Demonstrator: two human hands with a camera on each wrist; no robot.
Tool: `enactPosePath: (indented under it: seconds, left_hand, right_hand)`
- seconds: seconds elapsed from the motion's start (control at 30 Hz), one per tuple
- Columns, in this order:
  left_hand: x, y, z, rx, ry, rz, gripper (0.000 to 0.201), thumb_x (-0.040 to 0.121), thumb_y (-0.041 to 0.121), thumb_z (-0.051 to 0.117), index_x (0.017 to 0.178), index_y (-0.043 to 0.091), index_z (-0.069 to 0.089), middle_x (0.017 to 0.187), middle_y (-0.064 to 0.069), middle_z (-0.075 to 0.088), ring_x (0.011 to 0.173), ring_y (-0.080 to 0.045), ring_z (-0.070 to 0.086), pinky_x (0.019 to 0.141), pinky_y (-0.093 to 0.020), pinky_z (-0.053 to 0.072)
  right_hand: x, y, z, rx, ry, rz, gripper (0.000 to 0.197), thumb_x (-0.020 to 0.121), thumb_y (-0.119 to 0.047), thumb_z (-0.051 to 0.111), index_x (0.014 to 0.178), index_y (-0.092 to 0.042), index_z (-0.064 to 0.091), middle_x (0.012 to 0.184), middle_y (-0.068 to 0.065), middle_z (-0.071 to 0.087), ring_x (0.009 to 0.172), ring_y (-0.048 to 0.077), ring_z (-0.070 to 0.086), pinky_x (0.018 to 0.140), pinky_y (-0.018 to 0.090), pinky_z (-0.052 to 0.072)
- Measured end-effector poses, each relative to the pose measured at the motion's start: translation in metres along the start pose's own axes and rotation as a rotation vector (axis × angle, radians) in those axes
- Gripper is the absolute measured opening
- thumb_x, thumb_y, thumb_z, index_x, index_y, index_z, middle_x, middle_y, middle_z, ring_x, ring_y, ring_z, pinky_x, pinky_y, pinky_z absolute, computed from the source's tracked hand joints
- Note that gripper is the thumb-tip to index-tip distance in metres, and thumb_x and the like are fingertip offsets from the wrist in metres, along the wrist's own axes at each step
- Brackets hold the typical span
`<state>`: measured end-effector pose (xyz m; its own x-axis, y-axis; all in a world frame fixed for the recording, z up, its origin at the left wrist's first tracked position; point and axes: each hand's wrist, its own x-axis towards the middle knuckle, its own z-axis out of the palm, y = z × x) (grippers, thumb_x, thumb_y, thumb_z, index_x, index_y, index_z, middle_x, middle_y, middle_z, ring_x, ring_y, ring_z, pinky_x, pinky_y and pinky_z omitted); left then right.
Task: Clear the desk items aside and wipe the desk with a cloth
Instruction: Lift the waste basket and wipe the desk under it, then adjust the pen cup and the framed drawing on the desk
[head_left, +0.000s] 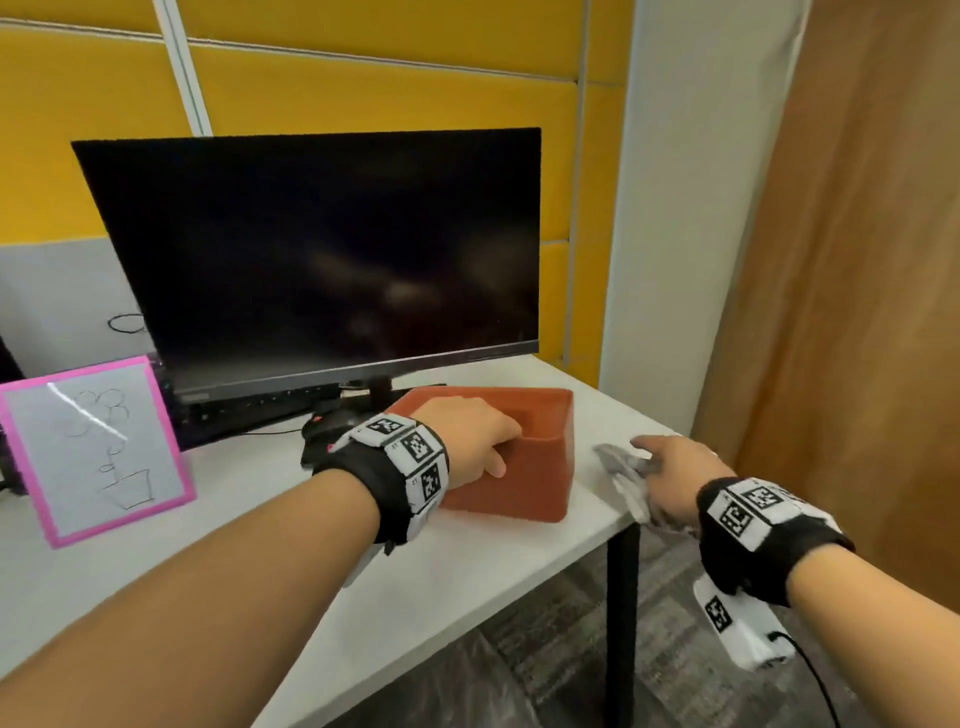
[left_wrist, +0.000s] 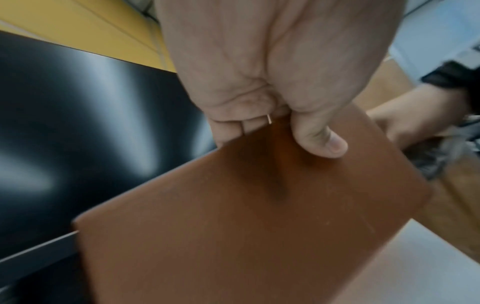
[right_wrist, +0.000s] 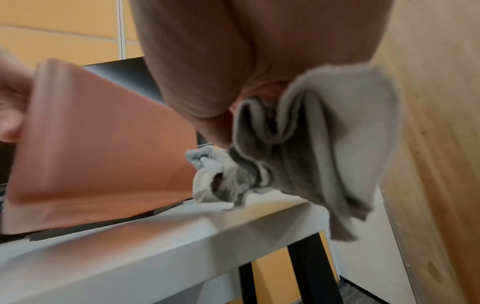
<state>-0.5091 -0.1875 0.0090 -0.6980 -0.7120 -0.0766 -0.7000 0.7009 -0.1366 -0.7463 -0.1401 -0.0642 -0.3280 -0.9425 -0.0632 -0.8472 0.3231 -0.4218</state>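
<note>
An open reddish-brown box (head_left: 524, 478) stands on the white desk (head_left: 415, 587) near its right end. My left hand (head_left: 467, 441) grips the box's near wall, fingers inside and thumb (left_wrist: 322, 139) on the outer face (left_wrist: 233, 216). Right of the box, my right hand (head_left: 670, 473) holds a crumpled grey cloth (head_left: 623, 473) at the desk's right edge. In the right wrist view the cloth (right_wrist: 311, 144) hangs bunched from the fingers, partly lying on the desk top (right_wrist: 155, 257) and partly over its edge, next to the box (right_wrist: 103, 154).
A dark monitor (head_left: 322, 254) stands behind the box. A pink-framed drawing board (head_left: 98, 447) leans at the left. A black mouse (head_left: 322, 431) lies under my left wrist. A wooden panel (head_left: 857, 260) borders the desk on the right, above a black desk leg (head_left: 621, 623).
</note>
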Motion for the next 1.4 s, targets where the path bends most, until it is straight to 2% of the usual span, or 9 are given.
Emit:
enactPosePath:
  seconds: [0.2,0.3,0.47,0.63,0.7,0.83,1.07,1.27,1.4]
  left_hand:
    - [0.070,0.025,0.007,0.057,-0.053,0.138,0.020,0.089,0.002,0.052,0.086,0.022,0.051,0.082,0.012,0.059,0.099,-0.019,0.060,0.071,-0.029,0.042]
    - [0.087,0.025,0.005,0.132,-0.086,0.156,0.021,0.088,0.003,0.051,0.102,0.014,0.062,0.108,0.002,0.067,0.103,-0.023,0.060,0.077,-0.032,0.045]
    - [0.108,0.026,0.007,0.107,-0.087,0.171,0.024,0.085,0.004,0.053,0.104,0.013,0.065,0.107,0.002,0.071,0.102,-0.022,0.062,0.078,-0.028,0.046]
    - [0.128,0.039,0.019,-0.097,-0.046,0.124,0.016,0.088,0.004,0.054,0.091,0.014,0.068,0.104,-0.003,0.071,0.100,-0.022,0.064,0.078,-0.027,0.046]
    - [0.132,0.038,0.024,-0.185,0.024,0.089,0.011,0.087,0.014,0.062,0.096,0.015,0.068,0.110,-0.003,0.068,0.106,-0.022,0.060,0.089,-0.034,0.048]
    - [0.119,0.025,0.030,-0.186,0.187,0.004,0.045,0.086,0.034,0.066,0.124,0.012,0.057,0.126,-0.001,0.054,0.117,-0.022,0.052,0.096,-0.038,0.046]
    - [0.073,-0.003,0.036,-0.193,0.021,-0.229,0.042,0.095,0.032,0.055,0.134,0.016,0.053,0.134,-0.007,0.054,0.120,-0.025,0.054,0.101,-0.036,0.045]
    - [0.015,-0.013,0.030,-0.166,-0.078,-0.336,0.034,0.095,0.034,0.054,0.092,0.004,0.068,0.079,-0.005,0.061,0.073,-0.020,0.062,0.071,-0.028,0.048]
    - [-0.045,-0.033,0.044,-0.191,-0.177,-0.355,0.039,0.092,-0.003,0.049,0.124,0.016,0.061,0.134,-0.007,0.053,0.119,-0.027,0.055,0.098,-0.033,0.048]
  right_hand:
    - [0.031,0.024,-0.019,0.004,0.019,0.032,0.050,0.088,-0.011,0.052,0.136,-0.024,0.051,0.129,0.006,0.060,0.110,0.024,0.062,0.089,0.030,0.053]
    - [0.043,0.035,-0.034,0.027,0.084,0.042,0.041,0.089,-0.012,0.052,0.127,-0.024,0.059,0.122,0.006,0.065,0.106,0.025,0.063,0.085,0.028,0.052]
    - [0.053,0.038,-0.067,0.141,0.327,0.015,0.042,0.087,-0.007,0.049,0.124,-0.023,0.062,0.122,0.009,0.064,0.111,0.028,0.060,0.095,0.033,0.049]
    - [0.050,0.007,-0.094,0.252,0.483,-0.161,0.031,0.089,-0.011,0.053,0.115,-0.020,0.067,0.109,0.004,0.068,0.101,0.022,0.062,0.085,0.022,0.044]
    - [0.052,-0.011,-0.099,0.232,0.459,-0.218,0.027,0.089,-0.011,0.055,0.111,-0.021,0.067,0.098,-0.001,0.064,0.093,0.017,0.059,0.082,0.023,0.045]
    - [0.066,-0.039,-0.090,0.097,0.403,-0.264,0.020,0.089,-0.010,0.055,0.104,-0.021,0.063,0.099,0.001,0.062,0.089,0.020,0.058,0.075,0.026,0.044]
    - [0.080,-0.052,-0.046,-0.107,0.130,-0.194,0.018,0.086,-0.009,0.062,0.101,-0.016,0.069,0.110,0.006,0.067,0.099,0.024,0.063,0.085,0.030,0.051]
    - [0.036,-0.074,-0.042,-0.066,0.155,-0.310,0.018,0.088,-0.016,0.054,0.097,-0.024,0.068,0.108,-0.001,0.065,0.099,0.022,0.061,0.082,0.029,0.050]
    - [-0.012,-0.097,0.003,0.032,0.071,-0.419,0.022,0.091,-0.024,0.054,0.108,-0.029,0.067,0.109,-0.006,0.065,0.096,0.016,0.061,0.085,0.028,0.049]
